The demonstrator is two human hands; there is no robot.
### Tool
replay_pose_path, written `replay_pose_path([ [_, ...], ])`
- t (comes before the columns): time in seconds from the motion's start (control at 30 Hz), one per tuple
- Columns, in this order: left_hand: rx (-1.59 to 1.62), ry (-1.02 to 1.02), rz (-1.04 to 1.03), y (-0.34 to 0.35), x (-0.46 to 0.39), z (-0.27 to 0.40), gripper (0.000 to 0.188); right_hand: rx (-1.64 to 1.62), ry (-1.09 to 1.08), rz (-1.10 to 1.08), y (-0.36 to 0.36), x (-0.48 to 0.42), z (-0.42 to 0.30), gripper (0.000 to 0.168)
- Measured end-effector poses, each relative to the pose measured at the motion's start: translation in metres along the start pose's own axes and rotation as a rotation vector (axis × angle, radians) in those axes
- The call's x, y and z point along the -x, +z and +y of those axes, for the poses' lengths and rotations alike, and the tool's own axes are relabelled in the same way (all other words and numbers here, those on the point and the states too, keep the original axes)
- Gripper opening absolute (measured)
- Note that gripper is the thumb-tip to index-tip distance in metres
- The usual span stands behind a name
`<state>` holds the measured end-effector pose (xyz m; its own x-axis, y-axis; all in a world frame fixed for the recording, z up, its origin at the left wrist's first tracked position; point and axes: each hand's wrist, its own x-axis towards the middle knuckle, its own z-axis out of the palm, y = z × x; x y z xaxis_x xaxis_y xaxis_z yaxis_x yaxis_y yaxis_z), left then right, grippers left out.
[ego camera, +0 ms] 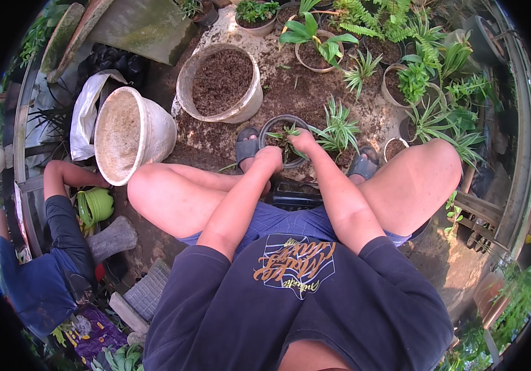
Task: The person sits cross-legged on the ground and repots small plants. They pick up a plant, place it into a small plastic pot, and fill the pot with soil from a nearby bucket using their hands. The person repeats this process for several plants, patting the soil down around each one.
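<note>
A dark round plant pot [300,121] stands on the ground between my sandalled feet. Inside it a small leafy green plant [286,145] sits in dark soil. My left hand [269,159] is curled at the pot's near left rim, its fingertips partly hidden. From the right, my right hand [301,141] reaches over the rim with its fingers closed around the plant's leaves and stem. Just right of the pot lies a spider plant [338,127] with white-edged leaves; its base is hard to make out.
A large pot of brown soil [221,83] stands ahead, and an empty whitish pot [119,134] tilts at left. Several potted plants line the far right, among them a broad-leaved one [315,44]. Another person [45,287] sits at left near a lime-green pot [95,206].
</note>
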<state>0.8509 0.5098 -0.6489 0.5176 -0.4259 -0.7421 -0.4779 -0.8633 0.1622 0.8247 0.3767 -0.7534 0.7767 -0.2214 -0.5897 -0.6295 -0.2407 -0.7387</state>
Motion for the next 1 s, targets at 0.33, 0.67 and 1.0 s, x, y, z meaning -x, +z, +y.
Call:
replay_pose_path([
  [0.33,0.389,-0.112,0.24,0.009,-0.014,-0.011,0.041,-0.011,0.022,-0.009,-0.007,0.007,-0.009,0.033],
  [0.67,0.548,-0.095,-0.005,-0.043,0.001,-0.03,0.033,0.043,0.06,-0.142,0.01,0.025,-0.026,0.057],
  [1.0,0.247,0.078,0.176,-0.06,-0.057,0.036,0.045,0.383,-0.238,0.101,0.083,0.045,-0.011,0.059],
])
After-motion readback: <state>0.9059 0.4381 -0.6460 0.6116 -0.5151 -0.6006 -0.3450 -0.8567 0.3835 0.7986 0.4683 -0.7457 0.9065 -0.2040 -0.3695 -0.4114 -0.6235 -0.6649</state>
